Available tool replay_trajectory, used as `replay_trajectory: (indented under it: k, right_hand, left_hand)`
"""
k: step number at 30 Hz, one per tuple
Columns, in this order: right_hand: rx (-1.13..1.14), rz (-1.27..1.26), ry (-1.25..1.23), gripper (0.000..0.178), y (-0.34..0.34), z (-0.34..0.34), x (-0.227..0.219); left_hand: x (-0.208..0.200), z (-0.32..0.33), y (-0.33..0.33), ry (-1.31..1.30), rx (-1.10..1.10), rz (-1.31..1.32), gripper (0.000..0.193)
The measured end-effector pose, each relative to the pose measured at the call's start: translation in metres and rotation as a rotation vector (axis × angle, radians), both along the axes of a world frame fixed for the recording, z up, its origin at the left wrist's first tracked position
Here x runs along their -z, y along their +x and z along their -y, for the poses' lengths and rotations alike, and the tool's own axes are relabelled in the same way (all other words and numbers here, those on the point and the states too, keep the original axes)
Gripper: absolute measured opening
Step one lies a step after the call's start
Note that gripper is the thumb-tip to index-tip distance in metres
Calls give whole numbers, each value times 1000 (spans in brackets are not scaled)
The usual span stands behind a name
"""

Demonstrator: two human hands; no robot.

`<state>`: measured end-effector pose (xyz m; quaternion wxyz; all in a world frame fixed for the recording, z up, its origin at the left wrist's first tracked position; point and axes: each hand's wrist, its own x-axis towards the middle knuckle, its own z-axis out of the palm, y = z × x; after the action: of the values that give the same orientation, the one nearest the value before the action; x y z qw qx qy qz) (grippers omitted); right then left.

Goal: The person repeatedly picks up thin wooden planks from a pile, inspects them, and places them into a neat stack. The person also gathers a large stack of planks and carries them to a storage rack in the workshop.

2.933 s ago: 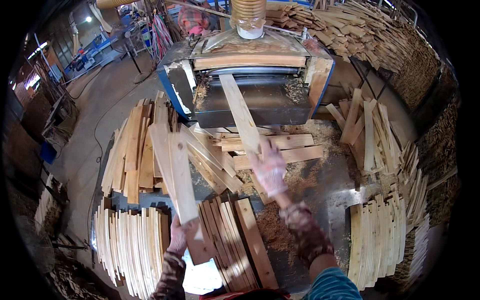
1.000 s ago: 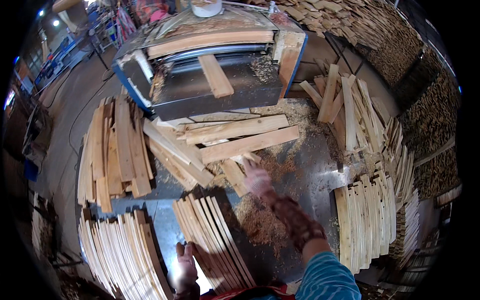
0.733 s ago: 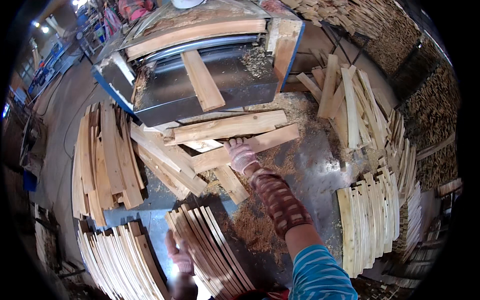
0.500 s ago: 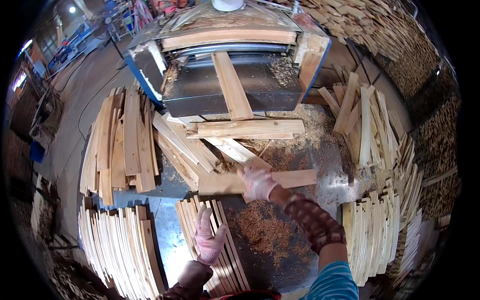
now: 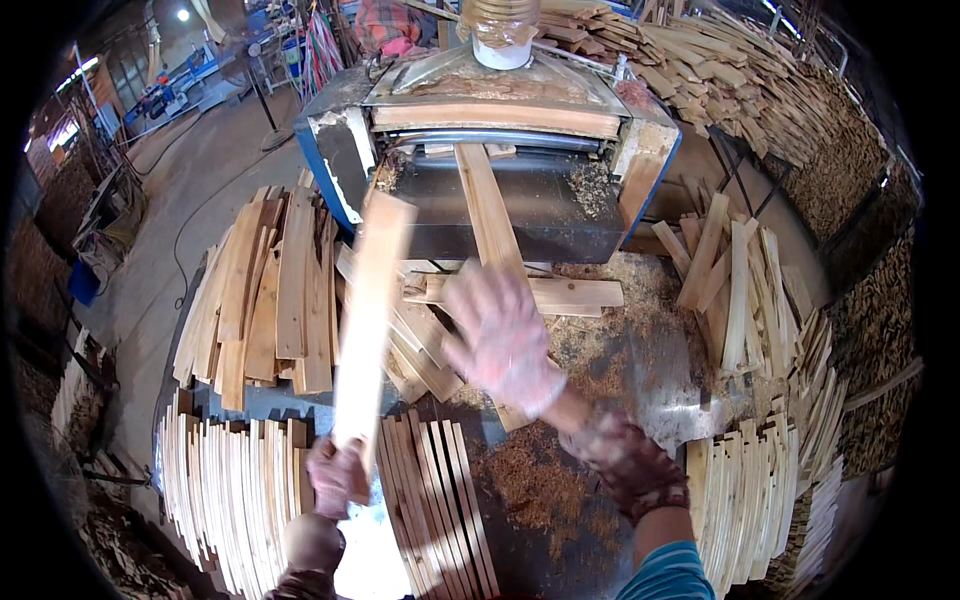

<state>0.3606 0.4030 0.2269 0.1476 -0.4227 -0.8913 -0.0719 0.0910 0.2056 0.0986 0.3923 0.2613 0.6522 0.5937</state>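
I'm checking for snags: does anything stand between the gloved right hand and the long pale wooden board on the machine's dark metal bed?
Nothing visible does. The right hand overlaps the near end of the long board; contact is unclear. The left hand holds another pale wooden board further left.

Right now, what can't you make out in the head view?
Head: whether the right hand touches the long board; motion blur and the hand cover the spot.
Head: whether the long board reaches past the roller; the machine hides it.
Head: surface grain of the raised board in the left hand; blur and glare wash it out.
Head: parts of the loose boards; the raised board covers them.
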Motion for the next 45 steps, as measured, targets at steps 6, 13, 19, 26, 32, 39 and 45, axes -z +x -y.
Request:
replay_trajectory:
  k: [6, 13, 19, 26, 32, 39, 45]
  right_hand:
    - [582, -186, -556, 87, 3, -60, -2]
    - [497, -405, -465, 88, 0, 20, 27]
    - [-15, -654, -612, 105, -20, 147, 123]
    - [182, -284, -205, 84, 76, -37, 232]
    - [399, 237, -234, 73, 114, -166, 222]
    - [414, 384, -279, 48, 93, -130, 198]
    - [412, 186, -406, 85, 88, 14, 182]
  left_hand:
    - [-70, -84, -153, -103, -221, -845, 41]
    - [-26, -98, -104, 280, 194, -274, 56]
    - [-14, -78, 87, -134, 636, 459, 67]
    - [26, -53, 35, -157, 539, 698, 44]
    - [85, 6, -54, -170, 656, 679, 62]
    - [23, 19, -11, -248, 556, 765, 80]
    - [1, 54, 10, -158, 486, 910, 88]
